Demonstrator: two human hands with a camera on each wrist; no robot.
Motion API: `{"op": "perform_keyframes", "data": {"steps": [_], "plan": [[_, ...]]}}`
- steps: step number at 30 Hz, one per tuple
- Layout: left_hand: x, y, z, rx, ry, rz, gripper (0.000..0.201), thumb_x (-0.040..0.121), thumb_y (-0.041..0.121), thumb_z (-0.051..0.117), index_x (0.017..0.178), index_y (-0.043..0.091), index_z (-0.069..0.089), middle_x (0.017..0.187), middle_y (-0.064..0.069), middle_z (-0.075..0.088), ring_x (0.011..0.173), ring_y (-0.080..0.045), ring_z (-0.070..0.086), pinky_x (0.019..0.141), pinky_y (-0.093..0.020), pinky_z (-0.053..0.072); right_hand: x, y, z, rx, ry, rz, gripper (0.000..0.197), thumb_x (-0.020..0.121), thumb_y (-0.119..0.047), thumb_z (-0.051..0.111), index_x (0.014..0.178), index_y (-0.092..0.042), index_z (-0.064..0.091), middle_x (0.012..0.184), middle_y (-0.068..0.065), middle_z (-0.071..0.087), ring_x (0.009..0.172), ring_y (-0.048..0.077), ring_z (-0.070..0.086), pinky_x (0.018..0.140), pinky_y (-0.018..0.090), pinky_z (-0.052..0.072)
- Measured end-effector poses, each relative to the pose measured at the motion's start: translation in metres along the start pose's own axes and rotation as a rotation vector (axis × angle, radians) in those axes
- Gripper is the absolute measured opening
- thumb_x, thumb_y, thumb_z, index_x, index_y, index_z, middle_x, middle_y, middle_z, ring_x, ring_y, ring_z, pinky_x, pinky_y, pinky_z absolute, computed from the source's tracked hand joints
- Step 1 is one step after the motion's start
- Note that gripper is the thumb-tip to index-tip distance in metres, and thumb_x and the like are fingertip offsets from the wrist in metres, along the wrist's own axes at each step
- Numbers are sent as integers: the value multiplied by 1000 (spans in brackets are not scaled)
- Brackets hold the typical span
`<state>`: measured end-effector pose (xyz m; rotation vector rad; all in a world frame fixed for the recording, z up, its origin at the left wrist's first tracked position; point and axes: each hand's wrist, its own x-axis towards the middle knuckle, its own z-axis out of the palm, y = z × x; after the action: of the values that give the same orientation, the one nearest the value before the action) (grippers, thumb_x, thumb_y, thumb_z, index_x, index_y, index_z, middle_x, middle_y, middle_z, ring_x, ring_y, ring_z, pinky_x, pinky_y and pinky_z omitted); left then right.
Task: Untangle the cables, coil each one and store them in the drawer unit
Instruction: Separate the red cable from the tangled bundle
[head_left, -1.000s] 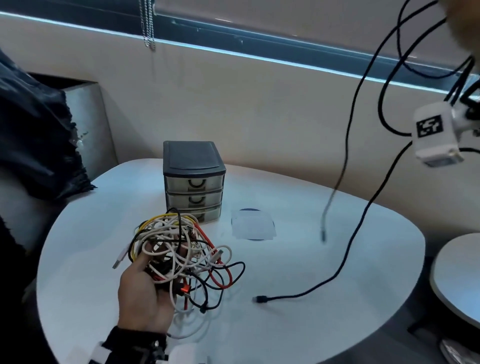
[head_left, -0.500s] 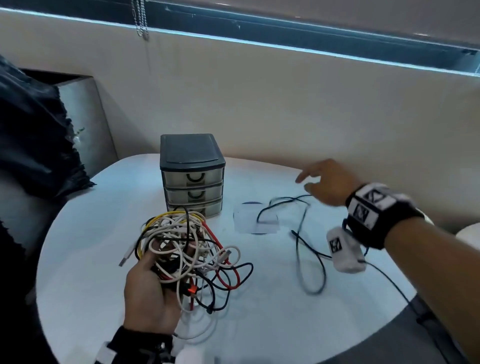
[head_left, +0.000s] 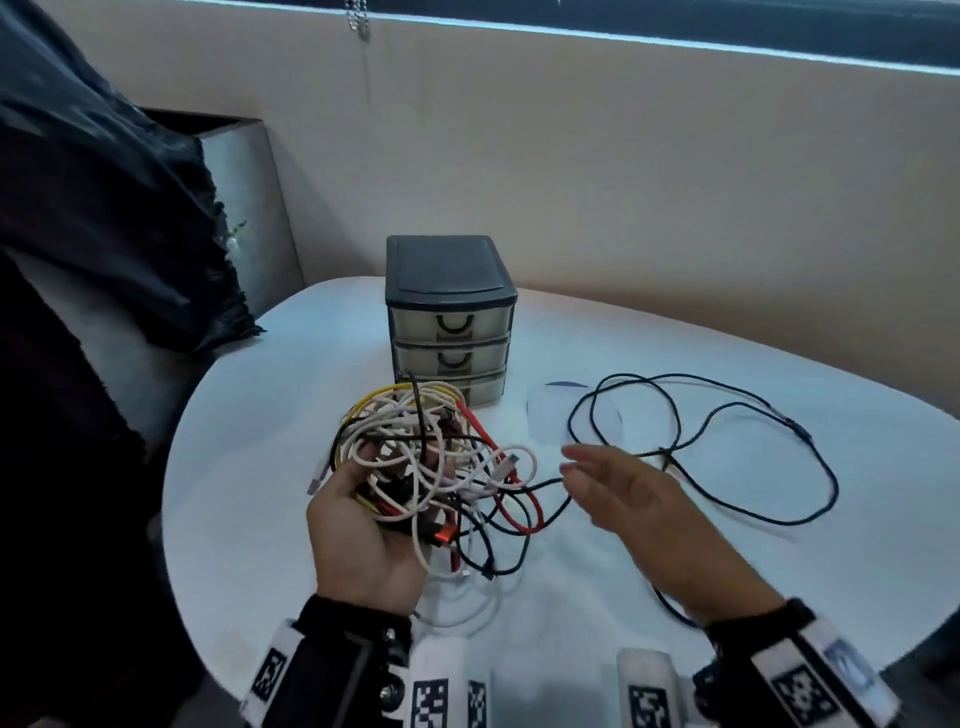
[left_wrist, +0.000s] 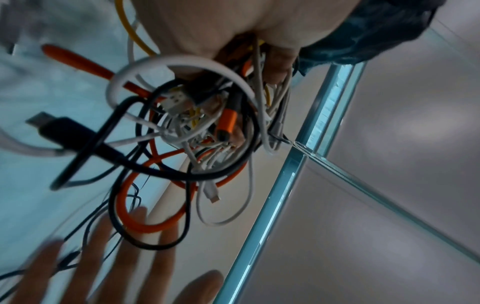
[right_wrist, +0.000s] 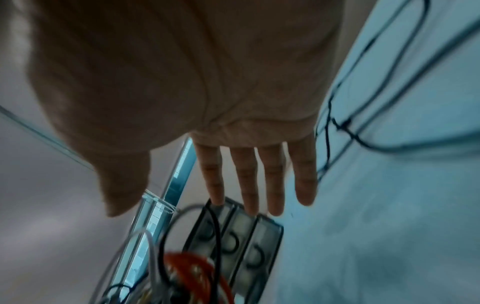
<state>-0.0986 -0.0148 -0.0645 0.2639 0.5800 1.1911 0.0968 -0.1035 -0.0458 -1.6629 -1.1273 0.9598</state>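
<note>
My left hand (head_left: 358, 525) grips a tangled bundle of cables (head_left: 431, 462), white, red, yellow and black, just above the table; the left wrist view shows the same bundle of cables (left_wrist: 197, 127) with an orange plug and a black USB plug hanging out. My right hand (head_left: 623, 493) hovers empty beside the tangle, its fingers (right_wrist: 272, 181) straight and spread. A long black cable (head_left: 727, 447) lies loose on the table to the right. The grey drawer unit (head_left: 449, 317), three drawers all closed, stands behind the bundle.
The round white table (head_left: 249, 467) has a white paper disc (head_left: 550, 415) near the drawer unit. A dark cloth (head_left: 93, 218) hangs over a grey box at the left. A beige wall runs close behind the table.
My right hand dropped the black cable it had lifted high; that cable now lies on the table. The hand has swung left toward the tangle. My left hand keeps its hold.
</note>
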Motion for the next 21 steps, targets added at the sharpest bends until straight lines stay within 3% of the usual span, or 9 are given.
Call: {"op": "perform_keyframes", "data": {"steps": [2, 5, 7, 9, 12, 16, 19, 21], "plan": [[3, 4, -6, -87, 32, -21, 39, 85, 27, 46, 108, 6, 71, 110, -20, 68, 102, -39, 64, 90, -48, 52, 5, 7, 24, 112, -130, 26, 65, 63, -72, 71, 118, -38, 62, 110, -10, 72, 103, 3, 67, 97, 37, 53], [7, 7, -10, -133, -5, -75, 50, 86, 42, 48, 116, 6, 66, 119, -20, 66, 100, -37, 66, 81, -46, 57, 9, 13, 47, 237, -245, 27, 55, 73, -52, 76, 121, -33, 57, 101, -4, 75, 92, 17, 72, 83, 41, 59], [11, 7, -8, -76, -26, -106, 65, 84, 54, 53, 122, 3, 66, 124, -21, 64, 103, -37, 64, 93, -49, 52, 10, 18, 58, 318, -243, 25, 51, 78, -35, 79, 123, -30, 55, 88, -1, 74, 81, 21, 73, 71, 41, 57], [14, 5, -5, 27, -46, -111, 70, 84, 58, 56, 127, 2, 64, 126, -23, 64, 110, -40, 64, 100, -53, 47, 11, 22, 67, 398, -188, 25, 51, 74, -29, 73, 121, -24, 55, 82, 3, 73, 77, 24, 73, 63, 39, 55], [15, -3, -1, 217, -55, -67, 55, 88, 45, 59, 122, 3, 67, 118, -22, 68, 107, -37, 66, 98, -52, 50, 13, 27, 73, 519, -47, 34, 45, 73, -36, 67, 113, -16, 61, 87, 15, 74, 71, 28, 72, 60, 37, 53], [14, -9, -3, 475, -62, -47, 48, 85, 36, 65, 123, 7, 67, 119, -20, 69, 110, -34, 66, 96, -50, 52, 19, 32, 66, 630, 75, 9, 35, 77, -40, 61, 99, -14, 68, 89, 14, 75, 70, 25, 68, 66, 44, 51], [14, -7, -4, 701, -96, 25, 27, 87, 31, 63, 109, 17, 72, 103, -4, 76, 94, -19, 71, 77, -35, 57, 22, 33, 57, 660, 127, 10, 26, 81, -40, 58, 94, -23, 73, 94, 11, 76, 81, 28, 70, 72, 47, 53], [14, -7, -4, 773, -153, 39, 20, 92, 27, 59, 104, 18, 72, 96, 4, 78, 88, -6, 72, 71, -19, 55, 25, 36, 52, 696, 150, 18, 23, 85, -37, 57, 89, -24, 75, 90, 11, 76, 77, 28, 71, 65, 41, 56]]}}
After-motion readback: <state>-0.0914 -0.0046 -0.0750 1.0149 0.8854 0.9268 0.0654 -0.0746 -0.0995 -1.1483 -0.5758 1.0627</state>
